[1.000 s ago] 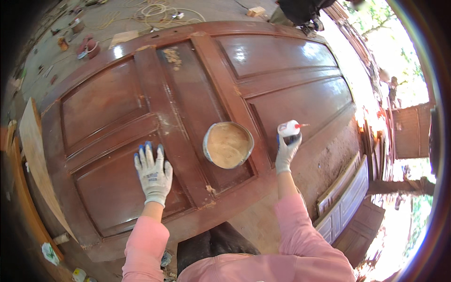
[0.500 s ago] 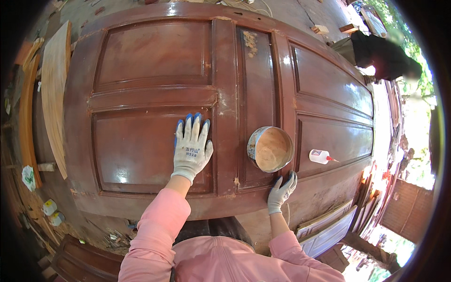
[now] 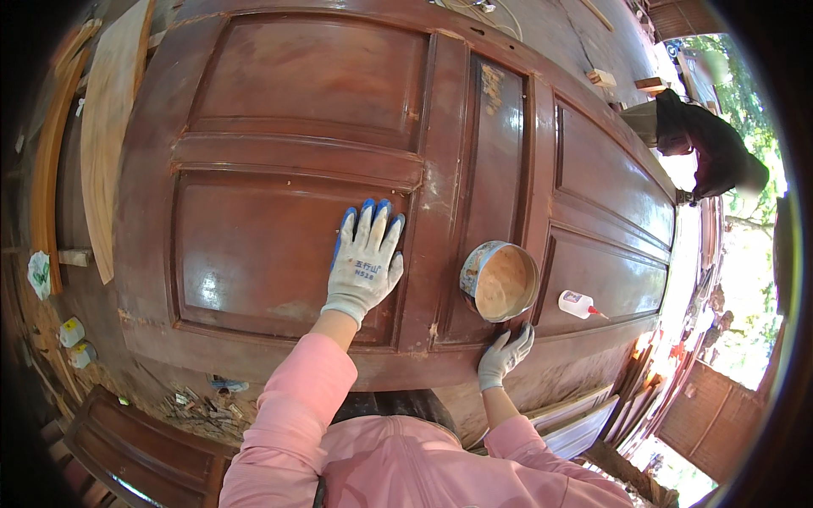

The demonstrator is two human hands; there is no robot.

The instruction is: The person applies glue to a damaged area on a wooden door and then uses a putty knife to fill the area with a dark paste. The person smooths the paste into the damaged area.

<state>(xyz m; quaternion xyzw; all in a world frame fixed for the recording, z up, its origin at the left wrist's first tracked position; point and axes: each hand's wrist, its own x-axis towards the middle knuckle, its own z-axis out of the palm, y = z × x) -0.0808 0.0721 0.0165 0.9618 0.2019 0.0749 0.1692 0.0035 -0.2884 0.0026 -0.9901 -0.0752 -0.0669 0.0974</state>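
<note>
A large reddish-brown panelled wooden door [image 3: 296, 152] lies flat in front of me. My left hand [image 3: 366, 258], in a pale knit glove with blue fingertips, rests flat on its lower left panel, fingers stretched out. On the door's near edge lies my right hand [image 3: 506, 354], gloved too, its fingers extended and holding nothing that I can see. Just beyond it stands a round tin [image 3: 506, 284] with tan paste inside. To the tin's right lies a small white squeeze bottle [image 3: 576, 303] with a red tip. Patches of tan filler show on the narrow middle panel.
Long wooden boards [image 3: 114, 127] lie left of the door. Two small plastic bottles and wood scraps [image 3: 207, 411] are on the ground at lower left, near another brown door [image 3: 152, 444]. At far right, a person in dark clothes [image 3: 703, 140] bends beside the door.
The view has turned slightly, so the door appears shifted and tilted. My left hand still lies on the same panel, and my right hand stays at the near edge by the tin.
</note>
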